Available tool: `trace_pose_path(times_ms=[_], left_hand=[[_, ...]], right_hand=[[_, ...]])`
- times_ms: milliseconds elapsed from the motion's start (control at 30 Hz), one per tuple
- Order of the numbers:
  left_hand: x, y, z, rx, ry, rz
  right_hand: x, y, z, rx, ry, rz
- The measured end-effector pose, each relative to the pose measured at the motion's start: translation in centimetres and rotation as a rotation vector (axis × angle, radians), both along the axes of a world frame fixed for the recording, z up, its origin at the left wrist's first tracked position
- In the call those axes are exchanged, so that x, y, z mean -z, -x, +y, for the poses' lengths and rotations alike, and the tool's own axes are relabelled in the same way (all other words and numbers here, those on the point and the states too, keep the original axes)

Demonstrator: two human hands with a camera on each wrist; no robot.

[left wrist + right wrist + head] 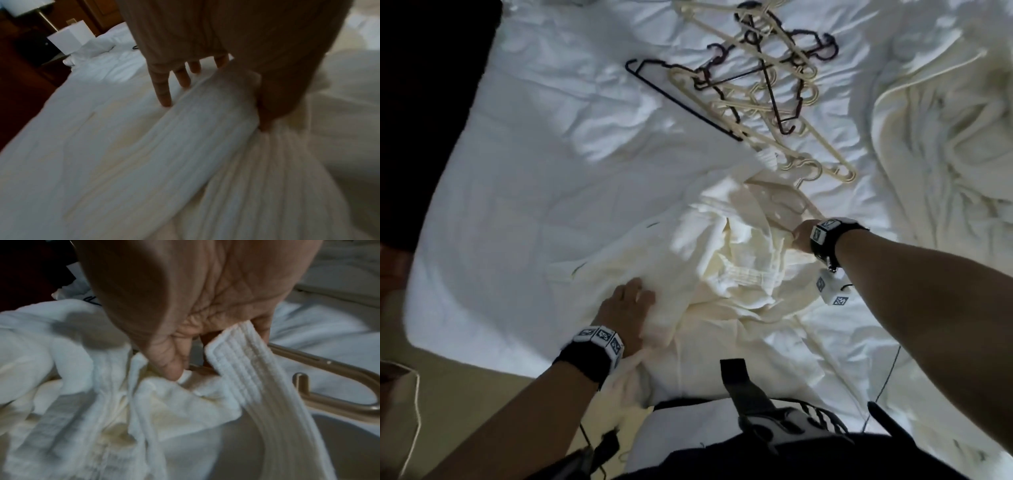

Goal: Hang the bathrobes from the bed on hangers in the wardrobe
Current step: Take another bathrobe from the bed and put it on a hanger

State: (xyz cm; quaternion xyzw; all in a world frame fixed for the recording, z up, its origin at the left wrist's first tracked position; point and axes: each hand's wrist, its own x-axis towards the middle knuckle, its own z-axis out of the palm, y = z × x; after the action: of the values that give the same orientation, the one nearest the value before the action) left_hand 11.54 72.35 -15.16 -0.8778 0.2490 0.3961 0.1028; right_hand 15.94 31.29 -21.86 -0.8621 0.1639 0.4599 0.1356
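A cream bathrobe point(739, 274) lies crumpled on the white bed point(534, 171), near its front edge. My left hand point(626, 305) is on the robe's left side; in the left wrist view its fingers point(164, 97) and thumb hold a thick fold of the robe point(185, 138) between them. My right hand point(798, 236) is at the robe's right side, partly buried in cloth. Its thumb point(172, 366) pinches an edge of the robe point(82, 386) against a beige hanger point(339, 369). The ribbed belt point(246, 369) drapes over the fingers.
Several cream and dark hangers point(756, 85) lie tangled at the far middle of the bed. A second cream bathrobe point(945, 137) is heaped at the right. A white box point(68, 39) stands on a dark nightstand beyond the bed. Beige floor shows at bottom left.
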Motion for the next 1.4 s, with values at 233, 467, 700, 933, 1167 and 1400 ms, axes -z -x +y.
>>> trace_pose_path(times_ms=[233,467,700,933,1167,1400], left_hand=[[-2.0,-2.8,1.2,-0.614,0.365,-0.194],[-9.7,-4.0,-0.3,-0.844,0.562,-0.378],[-19.7,-1.1,-7.2,-0.697,0.898,-0.317],[-30.4,-0.6,-8.4,-0.404,1.083,-0.586],[-37.5,-5.1,-0.3,-0.368,0.873,-0.878],[-40.9,-6.1,3.8,-0.386,0.772,-0.822]], right_hand=[[-5.3,4.7,-2.3,0.115,0.115,-0.231],[-13.9,10.2,-2.0,0.524,-0.038,-0.573],[-23.6,12.1,13.7,0.287,-0.351,-0.614],[-26.6,11.3,15.9,0.493,-0.085,-0.966],[-35.8,10.5,4.7,0.387,0.345,-1.107],[-44.3,10.4,2.8,0.192,0.183,-1.192]])
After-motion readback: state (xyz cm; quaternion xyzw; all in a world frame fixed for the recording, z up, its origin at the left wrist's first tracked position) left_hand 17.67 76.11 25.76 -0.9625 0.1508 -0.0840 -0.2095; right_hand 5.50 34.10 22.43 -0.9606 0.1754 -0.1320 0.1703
